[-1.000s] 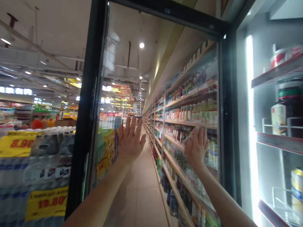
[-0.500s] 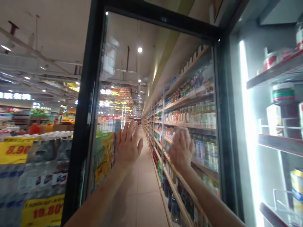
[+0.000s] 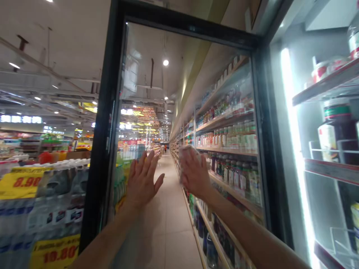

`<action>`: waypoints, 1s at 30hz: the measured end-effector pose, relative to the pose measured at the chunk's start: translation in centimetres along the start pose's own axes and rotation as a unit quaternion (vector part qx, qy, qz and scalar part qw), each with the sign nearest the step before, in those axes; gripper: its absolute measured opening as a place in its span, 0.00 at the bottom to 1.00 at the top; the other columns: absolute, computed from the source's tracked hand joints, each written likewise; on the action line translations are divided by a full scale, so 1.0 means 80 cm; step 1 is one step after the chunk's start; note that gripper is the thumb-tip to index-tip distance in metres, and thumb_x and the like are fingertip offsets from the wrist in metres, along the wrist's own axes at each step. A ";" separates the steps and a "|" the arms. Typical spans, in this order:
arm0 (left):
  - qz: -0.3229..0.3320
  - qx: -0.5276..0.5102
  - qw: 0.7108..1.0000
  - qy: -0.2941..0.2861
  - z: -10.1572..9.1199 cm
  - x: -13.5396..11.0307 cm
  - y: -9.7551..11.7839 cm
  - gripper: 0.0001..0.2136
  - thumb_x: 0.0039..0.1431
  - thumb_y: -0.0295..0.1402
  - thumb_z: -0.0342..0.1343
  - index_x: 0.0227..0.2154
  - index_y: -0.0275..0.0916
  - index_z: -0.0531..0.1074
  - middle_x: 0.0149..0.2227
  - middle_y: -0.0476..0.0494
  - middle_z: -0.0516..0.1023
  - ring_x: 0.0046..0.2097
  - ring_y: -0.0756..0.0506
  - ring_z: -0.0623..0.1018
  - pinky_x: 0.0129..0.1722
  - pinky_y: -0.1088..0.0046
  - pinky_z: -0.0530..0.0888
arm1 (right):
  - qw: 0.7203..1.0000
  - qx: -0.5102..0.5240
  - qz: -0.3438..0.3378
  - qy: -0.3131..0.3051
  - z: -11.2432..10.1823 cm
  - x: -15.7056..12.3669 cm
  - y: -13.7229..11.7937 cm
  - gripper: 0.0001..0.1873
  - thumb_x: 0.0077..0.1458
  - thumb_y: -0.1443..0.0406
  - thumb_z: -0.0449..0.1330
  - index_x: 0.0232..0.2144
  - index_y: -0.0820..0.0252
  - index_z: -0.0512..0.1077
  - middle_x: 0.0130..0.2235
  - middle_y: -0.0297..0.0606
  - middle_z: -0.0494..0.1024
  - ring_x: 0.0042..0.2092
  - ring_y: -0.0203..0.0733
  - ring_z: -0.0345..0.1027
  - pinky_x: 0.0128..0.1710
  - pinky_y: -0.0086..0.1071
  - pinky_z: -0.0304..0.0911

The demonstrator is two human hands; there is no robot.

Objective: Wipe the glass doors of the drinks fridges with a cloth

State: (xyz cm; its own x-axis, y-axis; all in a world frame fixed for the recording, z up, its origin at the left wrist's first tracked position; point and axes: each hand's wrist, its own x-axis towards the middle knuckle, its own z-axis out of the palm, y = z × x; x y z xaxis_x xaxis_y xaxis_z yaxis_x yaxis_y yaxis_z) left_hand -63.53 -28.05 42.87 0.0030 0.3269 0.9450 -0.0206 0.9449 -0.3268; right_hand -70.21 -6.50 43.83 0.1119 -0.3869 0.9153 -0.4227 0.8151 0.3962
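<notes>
An open glass fridge door (image 3: 104, 123) with a black frame stands in front of me. My left hand (image 3: 143, 180) lies flat on the pane near its left side, fingers spread and empty. My right hand (image 3: 195, 175) presses a pale cloth (image 3: 186, 151) against the glass near the middle; the cloth shows only above my fingertips and is blurred. Both forearms reach up from the lower edge of the view.
To the right is the lit fridge interior with red-edged shelves (image 3: 331, 80) and a dark bottle (image 3: 338, 125). Through the glass a tiled aisle (image 3: 168, 228) runs along drink shelves (image 3: 235, 149). Stacked water bottles (image 3: 56, 194) with yellow price signs (image 3: 21, 181) stand at the left.
My right hand has slid left across the glass, from near the door's right side to its middle. The left hand has dropped slightly and shifted left.
</notes>
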 end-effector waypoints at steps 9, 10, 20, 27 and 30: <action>-0.033 0.012 0.999 0.017 0.003 -0.002 0.005 0.32 0.58 0.40 0.49 0.62 0.34 0.47 0.62 0.31 0.58 0.65 0.37 0.54 0.62 0.53 0.50 | 0.956 -0.036 0.290 0.030 -0.012 0.042 0.067 0.30 0.59 0.61 0.42 0.62 0.61 0.52 0.65 0.45 0.51 0.66 0.53 0.39 0.60 0.56 0.41; -0.035 0.013 0.999 0.016 0.002 -0.002 0.005 0.32 0.58 0.40 0.49 0.63 0.34 0.47 0.62 0.31 0.58 0.65 0.37 0.54 0.62 0.53 0.50 | 0.971 -0.025 0.236 0.023 -0.009 0.043 0.055 0.30 0.58 0.61 0.43 0.62 0.60 0.52 0.65 0.44 0.51 0.66 0.52 0.38 0.61 0.55 0.40; -0.063 -0.052 0.996 0.022 -0.014 -0.004 -0.031 0.25 0.62 0.33 0.45 0.61 0.38 0.50 0.61 0.34 0.59 0.64 0.40 0.56 0.60 0.57 0.58 | 0.968 0.012 0.245 0.045 -0.002 0.088 0.043 0.31 0.58 0.60 0.43 0.63 0.59 0.49 0.65 0.44 0.50 0.66 0.54 0.37 0.61 0.58 0.37; -0.092 -0.167 0.979 0.066 -0.034 -0.002 -0.038 0.23 0.63 0.32 0.42 0.61 0.41 0.51 0.61 0.37 0.57 0.63 0.43 0.58 0.61 0.59 0.60 | 0.985 0.104 -0.139 0.004 0.011 0.085 -0.113 0.26 0.59 0.60 0.44 0.59 0.57 0.58 0.65 0.35 0.52 0.67 0.45 0.33 0.64 0.52 0.32; -0.108 -0.164 0.977 0.086 -0.048 0.001 -0.047 0.22 0.63 0.33 0.41 0.60 0.42 0.51 0.62 0.37 0.56 0.63 0.42 0.58 0.61 0.59 0.58 | 0.975 0.122 -0.186 -0.007 0.011 0.091 -0.108 0.27 0.58 0.60 0.46 0.59 0.55 0.58 0.64 0.36 0.55 0.67 0.44 0.36 0.64 0.50 0.34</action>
State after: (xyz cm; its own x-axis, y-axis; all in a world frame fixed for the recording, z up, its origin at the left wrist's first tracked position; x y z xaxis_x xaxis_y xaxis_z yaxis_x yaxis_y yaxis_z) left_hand -59.59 -31.54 44.13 0.1401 0.0912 0.9859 0.3210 0.9378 -0.1323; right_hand -66.55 -16.73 46.97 0.2870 -0.6437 0.7094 -0.5564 0.4909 0.6705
